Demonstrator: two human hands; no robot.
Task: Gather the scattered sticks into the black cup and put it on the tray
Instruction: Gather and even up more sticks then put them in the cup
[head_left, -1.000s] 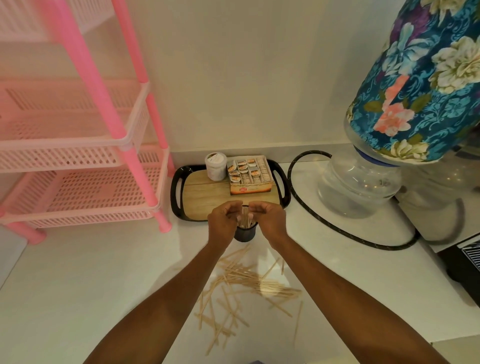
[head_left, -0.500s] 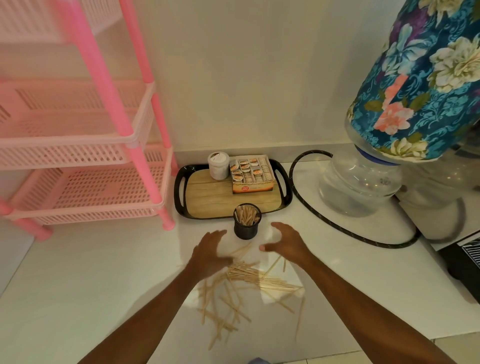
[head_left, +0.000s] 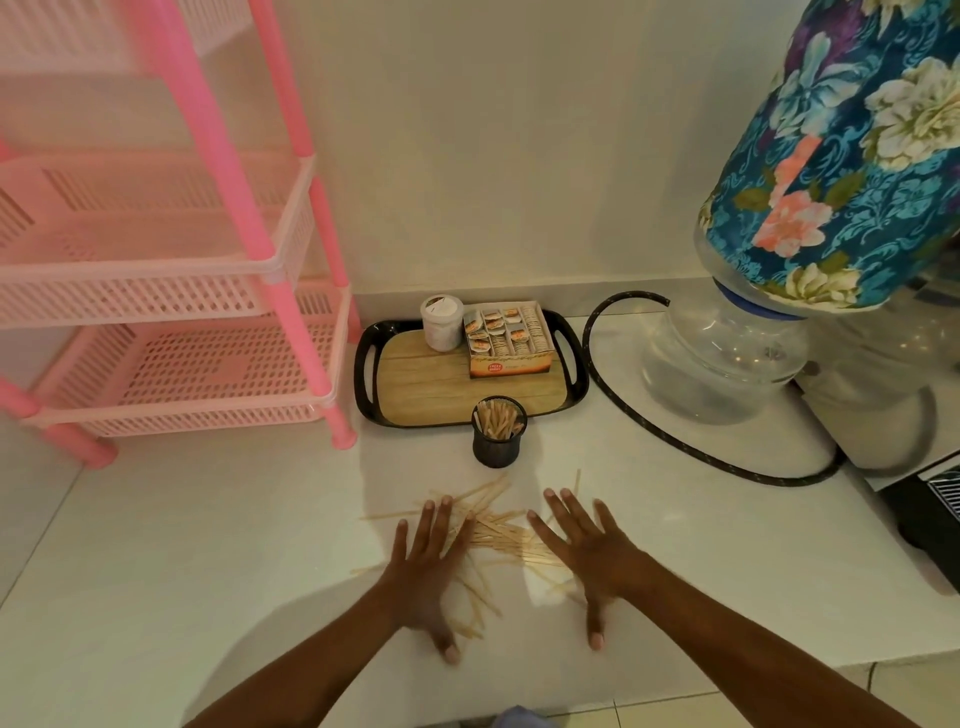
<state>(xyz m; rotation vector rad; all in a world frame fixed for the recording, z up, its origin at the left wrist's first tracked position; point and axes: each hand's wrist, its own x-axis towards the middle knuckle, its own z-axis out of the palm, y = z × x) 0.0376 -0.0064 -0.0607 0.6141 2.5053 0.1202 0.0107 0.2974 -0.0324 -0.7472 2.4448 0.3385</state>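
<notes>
Wooden sticks (head_left: 498, 535) lie scattered under two flat hands: the left hand (head_left: 423, 571) and the right hand (head_left: 587, 558) both rest palm down on the pile with fingers straight and spread, gripping nothing. Most of the sticks sit between and beneath the palms, and a few strays poke out to the left and toward the far side on the white counter (head_left: 208, 545). Just beyond the pile the black cup (head_left: 497, 439) stands upright with a bunch of sticks already inside. It is on the counter at the near edge of the tray (head_left: 366, 374), not on it, and whether it touches the rim I cannot tell. On the far part of the tray sit a white jar (head_left: 441, 322) and a box of sachets (head_left: 506, 340). A pink rack (head_left: 182, 312) stands to the left, and a black hose (head_left: 675, 441) curves round a water bottle (head_left: 727, 353) to the right. The likely trouble is the sweep. The sticks are thin and lie flat on a smooth top, so raking them together could skid some toward the near edge and off it. A full handful brought in fast could also tip the light cup and spill what it holds.
</notes>
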